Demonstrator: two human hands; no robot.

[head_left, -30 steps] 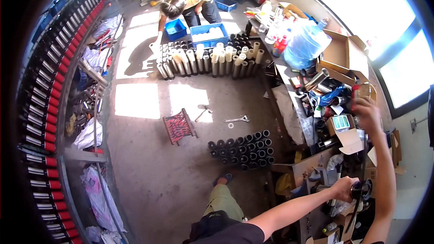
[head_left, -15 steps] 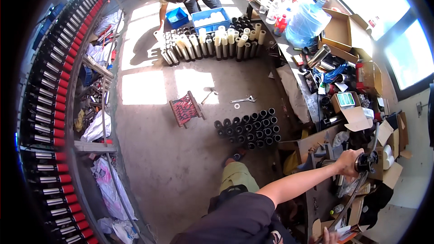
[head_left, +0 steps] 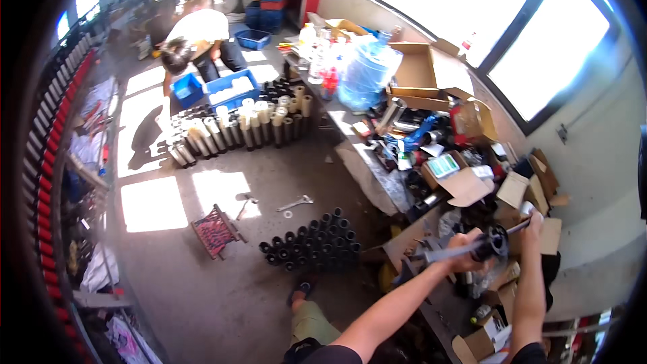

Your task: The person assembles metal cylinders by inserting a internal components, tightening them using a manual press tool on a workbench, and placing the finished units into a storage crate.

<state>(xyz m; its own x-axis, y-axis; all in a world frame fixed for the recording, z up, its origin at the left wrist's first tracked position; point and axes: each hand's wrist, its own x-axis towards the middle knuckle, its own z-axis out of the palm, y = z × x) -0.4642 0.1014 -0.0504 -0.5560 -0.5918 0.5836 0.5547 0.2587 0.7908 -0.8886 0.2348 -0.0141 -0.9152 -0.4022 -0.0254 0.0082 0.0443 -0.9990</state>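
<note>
At the workbench on the right, my left hand [head_left: 465, 253] is closed around or against a black round fitting [head_left: 490, 243]. A long grey metal bar [head_left: 441, 254] runs across at the fitting, one end pointing left past my left hand. My right hand [head_left: 533, 223] is closed on the bar's other end, to the right of the fitting. The fitting's underside and my left fingertips are partly hidden, and motion blurs the bar. I cannot tell how the bar and fitting join.
Several black tubes [head_left: 313, 243] stand on the floor beside a small woven stool [head_left: 217, 231] and a wrench [head_left: 295, 203]. Farther off, a person [head_left: 195, 34] bends by blue bins [head_left: 232, 91] and pale-topped tubes. Cardboard boxes [head_left: 465, 185] and bottles crowd the bench.
My right hand has risen from the lower edge to beyond the fitting, and the bar has swung round. My left hand stays at the fitting. The view has turned right.
</note>
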